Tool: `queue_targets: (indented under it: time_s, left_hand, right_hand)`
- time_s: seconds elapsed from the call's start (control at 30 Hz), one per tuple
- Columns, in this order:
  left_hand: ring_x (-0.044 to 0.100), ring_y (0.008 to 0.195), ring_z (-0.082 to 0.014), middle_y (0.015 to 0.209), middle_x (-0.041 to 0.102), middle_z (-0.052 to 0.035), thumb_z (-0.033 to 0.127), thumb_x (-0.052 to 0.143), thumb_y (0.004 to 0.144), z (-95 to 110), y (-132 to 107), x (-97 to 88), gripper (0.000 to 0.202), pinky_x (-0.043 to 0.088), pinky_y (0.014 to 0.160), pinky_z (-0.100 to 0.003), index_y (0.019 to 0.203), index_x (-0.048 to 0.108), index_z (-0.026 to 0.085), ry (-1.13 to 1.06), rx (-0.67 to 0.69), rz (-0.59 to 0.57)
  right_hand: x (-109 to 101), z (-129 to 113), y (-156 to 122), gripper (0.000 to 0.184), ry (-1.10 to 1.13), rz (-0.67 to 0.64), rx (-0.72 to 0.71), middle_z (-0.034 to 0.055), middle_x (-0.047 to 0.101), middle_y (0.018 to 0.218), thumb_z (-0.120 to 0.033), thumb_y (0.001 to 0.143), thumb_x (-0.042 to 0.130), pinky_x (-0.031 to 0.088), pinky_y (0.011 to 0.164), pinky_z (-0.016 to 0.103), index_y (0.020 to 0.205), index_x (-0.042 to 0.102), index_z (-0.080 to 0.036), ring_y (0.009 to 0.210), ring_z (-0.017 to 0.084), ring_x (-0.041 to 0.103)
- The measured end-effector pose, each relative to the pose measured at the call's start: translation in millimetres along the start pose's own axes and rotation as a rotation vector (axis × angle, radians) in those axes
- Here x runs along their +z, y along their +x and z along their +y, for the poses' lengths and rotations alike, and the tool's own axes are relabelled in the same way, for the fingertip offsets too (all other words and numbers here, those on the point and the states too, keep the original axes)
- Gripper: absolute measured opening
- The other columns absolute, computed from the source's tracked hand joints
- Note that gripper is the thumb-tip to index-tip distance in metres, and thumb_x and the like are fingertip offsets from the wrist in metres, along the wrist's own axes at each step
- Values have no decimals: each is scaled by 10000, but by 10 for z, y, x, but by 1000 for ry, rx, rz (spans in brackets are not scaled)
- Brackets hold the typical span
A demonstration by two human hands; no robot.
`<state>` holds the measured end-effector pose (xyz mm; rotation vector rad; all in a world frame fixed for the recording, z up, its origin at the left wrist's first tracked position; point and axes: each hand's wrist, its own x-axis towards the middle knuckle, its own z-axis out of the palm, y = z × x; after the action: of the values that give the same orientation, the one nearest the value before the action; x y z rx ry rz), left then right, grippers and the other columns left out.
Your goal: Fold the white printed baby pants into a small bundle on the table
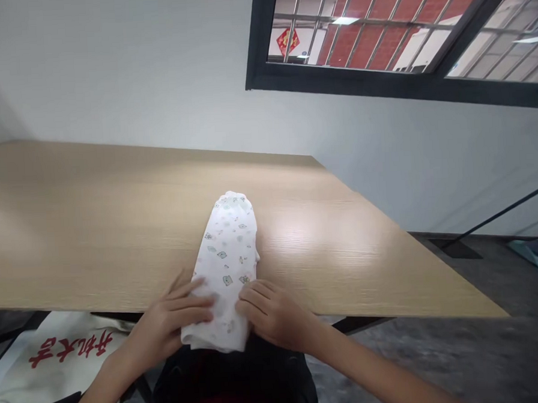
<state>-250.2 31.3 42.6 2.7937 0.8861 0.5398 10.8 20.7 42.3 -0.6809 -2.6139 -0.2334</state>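
Observation:
A white cloth with small printed figures (pixel 229 251) lies folded into a long narrow strip on the wooden table (pixel 94 234), its near end hanging over the front edge. My left hand (pixel 167 321) grips the near end from the left, thumb and fingers closed on the fabric. My right hand (pixel 272 312) holds the same end from the right, fingers curled onto the cloth. Both hands meet at the table's front edge.
A white bag with red characters (pixel 56 357) lies on the floor under the table at the left. A dark object (pixel 224 384) sits just below my hands. A barred window (pixel 399 32) is set in the wall at the right. Grey floor lies to the right.

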Motion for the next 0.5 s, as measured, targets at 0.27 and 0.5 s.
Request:
queue_targets:
  time_s: [0.27, 0.5]
  left_hand:
    - [574, 689, -128, 749, 637, 4, 374, 508, 837, 602, 248, -545, 220, 442, 626, -208, 777, 605, 186, -571, -349, -30]
    - [570, 704, -184, 745, 626, -35, 454, 422, 827, -289, 1393, -442, 362, 417, 590, -258, 813, 609, 145, -146, -638, 179]
  right_hand:
    - [-546, -359, 29, 108, 821, -92, 609, -29, 578, 752, -229, 760, 552, 337, 557, 107, 839, 542, -156, 625, 14, 467]
    - [-217, 866, 661, 304, 678, 63, 970, 54, 567, 931, -289, 813, 419, 412, 662, 210, 1041, 519, -115, 758, 94, 502]
